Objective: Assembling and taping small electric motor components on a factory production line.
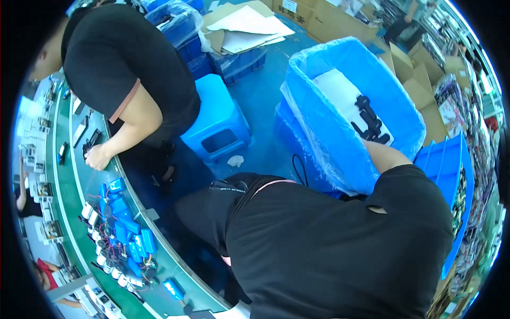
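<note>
My right forearm (387,157) reaches over the near side of a big blue bin (313,101) lined with clear plastic. The fingers of my right hand are hidden there, close to several black plastic parts (367,118) lying on a white sheet (337,91). Whether that hand holds one of them does not show. My left hand is out of view; my black-shirted torso (340,239) fills the lower middle.
On the left, a green workbench (175,260) carries a pile of blue battery packs (127,228) with wires. A co-worker (127,64) bends over it beside a blue stool (215,114). Cardboard boxes (340,21) stand behind; a blue crate (446,159) is at right.
</note>
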